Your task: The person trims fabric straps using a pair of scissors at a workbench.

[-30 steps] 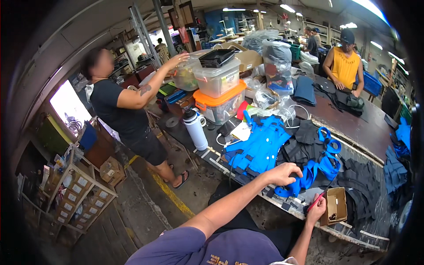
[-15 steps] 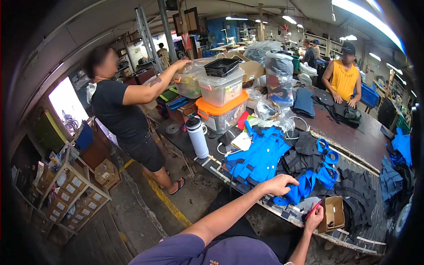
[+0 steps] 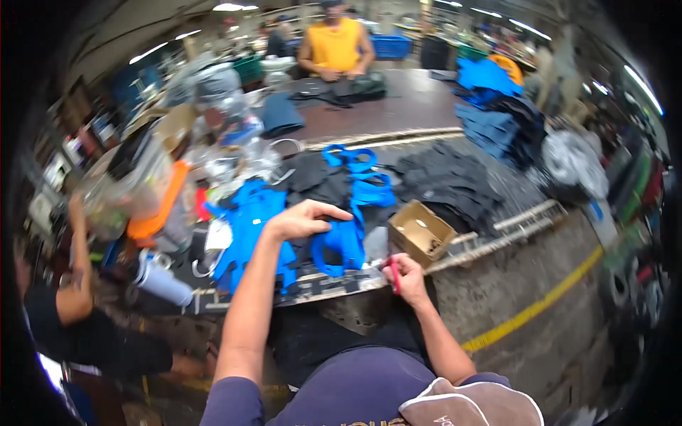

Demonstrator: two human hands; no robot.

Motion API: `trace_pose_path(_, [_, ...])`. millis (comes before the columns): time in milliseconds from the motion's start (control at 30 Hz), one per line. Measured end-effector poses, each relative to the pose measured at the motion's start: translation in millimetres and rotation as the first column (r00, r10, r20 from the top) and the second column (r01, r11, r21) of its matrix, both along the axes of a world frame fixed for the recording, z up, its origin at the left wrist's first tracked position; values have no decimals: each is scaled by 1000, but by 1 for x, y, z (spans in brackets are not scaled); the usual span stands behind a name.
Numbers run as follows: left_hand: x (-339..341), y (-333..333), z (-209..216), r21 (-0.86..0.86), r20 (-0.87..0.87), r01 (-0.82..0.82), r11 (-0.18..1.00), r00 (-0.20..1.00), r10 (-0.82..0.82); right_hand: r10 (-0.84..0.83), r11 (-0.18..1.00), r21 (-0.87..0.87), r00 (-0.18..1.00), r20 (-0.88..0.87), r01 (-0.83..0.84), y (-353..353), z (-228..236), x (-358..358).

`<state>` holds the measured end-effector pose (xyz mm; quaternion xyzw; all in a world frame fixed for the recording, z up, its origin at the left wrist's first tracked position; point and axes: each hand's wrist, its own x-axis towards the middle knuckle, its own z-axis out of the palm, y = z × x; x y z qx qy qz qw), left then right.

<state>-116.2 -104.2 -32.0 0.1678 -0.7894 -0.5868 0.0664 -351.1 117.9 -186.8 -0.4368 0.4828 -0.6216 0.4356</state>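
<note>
My left hand hovers over a looped blue webbing strap near the table's front edge. Its fingers are stretched out, the thumb a little apart, with the tips at the strap's upper part; whether they touch it is unclear. In my right hand is a pair of red-handled scissors, held upright beside a small open cardboard box. The scissor blades are hard to make out. More blue strap curls farther back. Flat blue cut pieces are heaped left of my left hand.
Dark cut pieces lie behind the box. Orange-lidded plastic bins and a pale bottle stand at the left, near a person in black. Across the table, a person in yellow handles dark fabric. Blue fabric is piled far right.
My view has swung to the right, so the table now lies straight ahead and the scene is blurred. My left hand stays by the blue strap; my right still holds the scissors.
</note>
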Motion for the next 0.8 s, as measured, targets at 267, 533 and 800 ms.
trace_pose_path(267, [-64,1,2,149,-51,286,947,958,-281,186,967,143,970,159,-209,64,37,13])
trace_pose_path(533, [-56,14,-13,316,-202,294,902,950,-238,226,952,181,966,128,-247,66,21,34])
trace_pose_path(800, [-28,24,-27,352,-226,204,914,966,-128,244,933,243,964,109,-263,39,17,47])
